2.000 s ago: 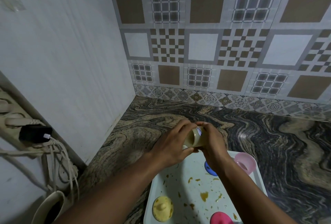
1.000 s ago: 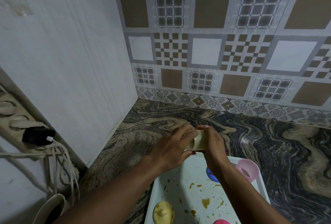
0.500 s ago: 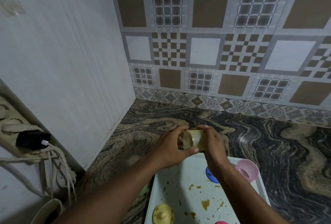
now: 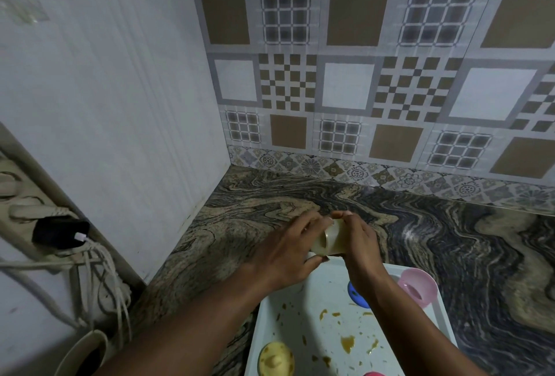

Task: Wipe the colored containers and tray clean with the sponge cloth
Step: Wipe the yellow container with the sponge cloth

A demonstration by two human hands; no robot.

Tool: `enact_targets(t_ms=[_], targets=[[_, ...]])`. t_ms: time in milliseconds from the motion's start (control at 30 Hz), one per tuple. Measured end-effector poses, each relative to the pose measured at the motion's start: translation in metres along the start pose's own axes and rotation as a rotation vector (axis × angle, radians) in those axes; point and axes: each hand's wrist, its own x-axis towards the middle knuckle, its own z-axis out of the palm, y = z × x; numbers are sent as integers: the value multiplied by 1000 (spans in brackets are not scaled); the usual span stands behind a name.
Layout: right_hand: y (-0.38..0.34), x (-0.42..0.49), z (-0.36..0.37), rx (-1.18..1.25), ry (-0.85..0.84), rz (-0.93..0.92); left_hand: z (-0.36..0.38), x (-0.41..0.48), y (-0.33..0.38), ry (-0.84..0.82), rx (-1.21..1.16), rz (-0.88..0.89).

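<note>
A pale yellow container [image 4: 332, 240] lies tilted on its side between both hands, above the far edge of the white tray [image 4: 280, 309]. My right hand [image 4: 357, 240] grips its body. My left hand [image 4: 289, 252] is pressed against its open mouth; no sponge cloth shows. Brown smears spot the tray floor. On the tray sit a pink container [image 4: 417, 285] at the far right, a blue one [image 4: 356, 296] partly behind my right wrist, a yellow lid [image 4: 275, 359] near the front and a pink-red piece [image 4: 374, 373] at the bottom edge.
The tray rests on a dark marbled counter [image 4: 450, 240] in a corner of a white wall and patterned tiles. At the left hang a power strip with a black plug [image 4: 60, 233] and loose cables. A beige mug [image 4: 82, 356] stands bottom left.
Both hands have stayed on the yellow container and turned it slightly; my left fingers shifted over its mouth. The camera view shifted a little.
</note>
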Motion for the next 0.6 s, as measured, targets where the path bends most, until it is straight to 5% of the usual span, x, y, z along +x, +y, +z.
enact_targets(t_ms=[167, 300, 467, 600], targets=[[-5, -4, 2, -6, -12, -4, 4, -1, -2, 44, -191, -209], [-6, -4, 1, -35, -19, 7, 3, -3, 0, 24, -79, -64], [-8, -10, 5, -8, -23, -16, 3, -1, -4, 26, -232, -205], [-11, -6, 5, 84, -8, 204, 1, -2, -3, -34, -84, -52]])
